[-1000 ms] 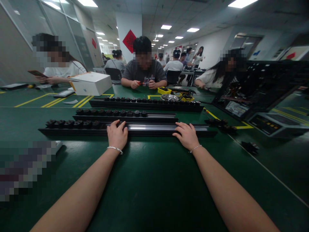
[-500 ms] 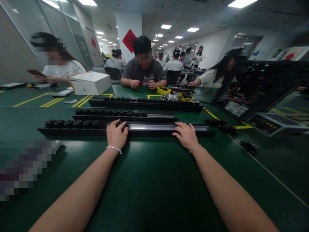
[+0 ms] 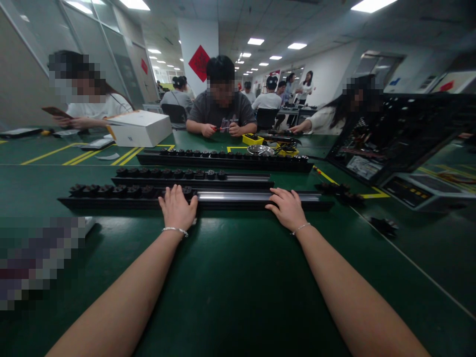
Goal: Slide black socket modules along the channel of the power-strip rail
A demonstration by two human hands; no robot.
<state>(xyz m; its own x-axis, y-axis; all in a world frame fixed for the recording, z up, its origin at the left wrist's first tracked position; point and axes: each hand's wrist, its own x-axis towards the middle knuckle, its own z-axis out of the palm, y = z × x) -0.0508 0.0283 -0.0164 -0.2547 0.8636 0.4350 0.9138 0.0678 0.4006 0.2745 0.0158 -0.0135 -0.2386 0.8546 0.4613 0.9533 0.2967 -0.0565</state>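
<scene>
And there, our left hand (image 3: 177, 210) had just spread wider, baring a black piece (image 3: 187, 190) in the front rail (image 3: 238, 197) on the counter (image 3: 238, 282), which our right hand (image 3: 289, 210), also open, seemingly steadied.

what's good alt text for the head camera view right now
Two bare hands, left and right, rest on a long black rail partly filled with small dark parts. Two similar rails lie beyond it on a green table.
</scene>
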